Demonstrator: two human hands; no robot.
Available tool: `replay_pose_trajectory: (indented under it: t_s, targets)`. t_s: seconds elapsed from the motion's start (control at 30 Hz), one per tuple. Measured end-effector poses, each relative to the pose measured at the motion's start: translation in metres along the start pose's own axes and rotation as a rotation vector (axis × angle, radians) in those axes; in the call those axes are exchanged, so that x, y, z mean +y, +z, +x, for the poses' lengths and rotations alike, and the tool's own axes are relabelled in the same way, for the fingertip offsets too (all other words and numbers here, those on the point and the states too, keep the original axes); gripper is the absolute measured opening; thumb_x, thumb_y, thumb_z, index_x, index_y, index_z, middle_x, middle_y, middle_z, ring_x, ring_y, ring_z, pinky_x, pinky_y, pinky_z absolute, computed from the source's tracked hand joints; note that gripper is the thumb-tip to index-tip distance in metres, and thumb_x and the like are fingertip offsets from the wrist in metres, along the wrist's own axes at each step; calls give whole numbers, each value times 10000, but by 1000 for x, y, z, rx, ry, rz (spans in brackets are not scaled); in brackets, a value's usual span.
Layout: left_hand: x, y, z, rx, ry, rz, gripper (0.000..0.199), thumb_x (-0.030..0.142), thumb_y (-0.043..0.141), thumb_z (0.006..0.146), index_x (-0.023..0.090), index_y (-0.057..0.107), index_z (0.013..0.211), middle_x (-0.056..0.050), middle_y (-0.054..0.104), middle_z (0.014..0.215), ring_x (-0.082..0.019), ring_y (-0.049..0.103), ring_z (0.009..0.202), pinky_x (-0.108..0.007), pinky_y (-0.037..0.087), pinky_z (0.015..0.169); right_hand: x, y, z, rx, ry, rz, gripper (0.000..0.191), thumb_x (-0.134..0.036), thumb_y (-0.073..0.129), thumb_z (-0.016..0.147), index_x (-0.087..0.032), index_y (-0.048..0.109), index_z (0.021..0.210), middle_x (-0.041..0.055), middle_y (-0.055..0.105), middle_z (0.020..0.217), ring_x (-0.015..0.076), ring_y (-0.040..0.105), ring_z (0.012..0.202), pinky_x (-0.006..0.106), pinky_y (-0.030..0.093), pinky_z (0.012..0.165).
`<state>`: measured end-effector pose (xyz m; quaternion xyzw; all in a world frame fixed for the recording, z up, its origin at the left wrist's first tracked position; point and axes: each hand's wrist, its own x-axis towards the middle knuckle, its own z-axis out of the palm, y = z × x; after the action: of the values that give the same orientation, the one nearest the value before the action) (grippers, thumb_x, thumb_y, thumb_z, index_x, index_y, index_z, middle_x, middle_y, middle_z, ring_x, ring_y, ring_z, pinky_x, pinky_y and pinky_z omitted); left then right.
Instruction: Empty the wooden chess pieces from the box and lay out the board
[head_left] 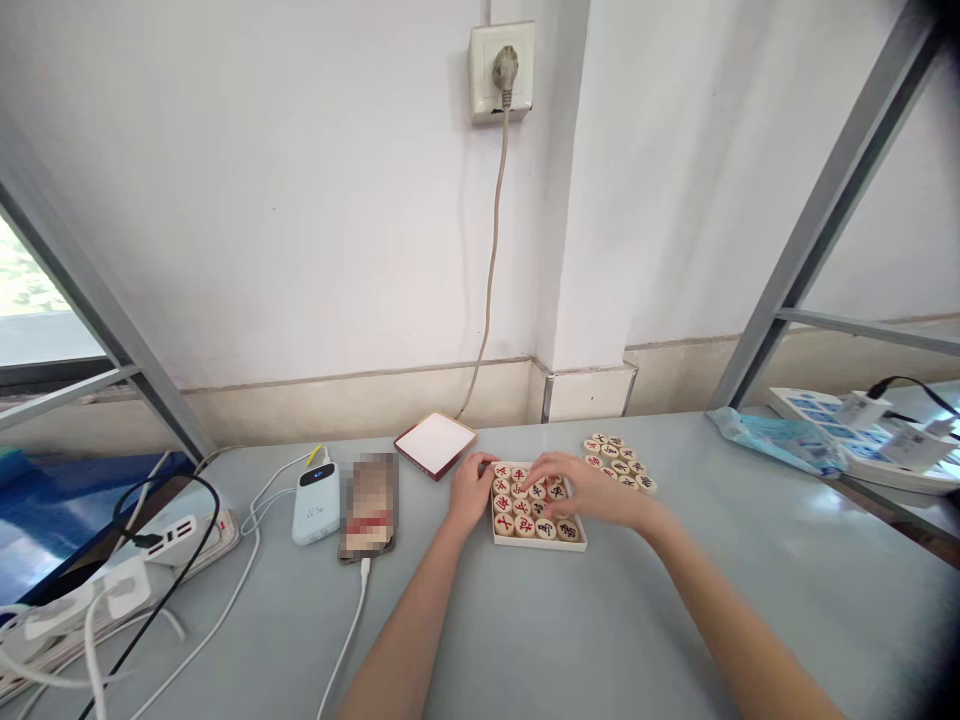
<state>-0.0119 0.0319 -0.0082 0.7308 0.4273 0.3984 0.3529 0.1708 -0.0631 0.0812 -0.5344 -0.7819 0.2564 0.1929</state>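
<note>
A shallow white box on the table holds rows of round xiangqi pieces with red and black characters; one piece sits in its near left corner. My left hand is closed around the box's far left edge, with its fingertips at the rim. Over the box's right side arches my right hand, its thumb and fingers apart and resting on pieces. It hides part of the rows beneath it. Just beyond this hand, more xiangqi pieces lie flat in a group on the table.
A dark red lid with a white inside lies behind the box. To the left are a phone on a cable, a light blue power bank and power strips with tangled cords. A blue plastic packet lies at right.
</note>
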Motion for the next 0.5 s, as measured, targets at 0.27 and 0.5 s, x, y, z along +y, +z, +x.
replay_pose_trajectory:
  t_s: [0.27,0.5]
  targets:
    - [-5,1,2,-4,7,20,202,166,429,792,176,615,870,-31,635,938,-150,565,887,-263,418,803,-17,20,5,-116,28,36,208,-337,606,689,-246,653,870,-15,630,889,156,534,801,250,413,671]
    - [-3,0,1,-8,17,35,211,173,420,806,171,615,886,-43,631,960,-156,563,893,-272,420,812,34,-21,-19,25,209,-4,276,-400,567,706,-218,641,900,23,640,919,166,562,781,270,440,681]
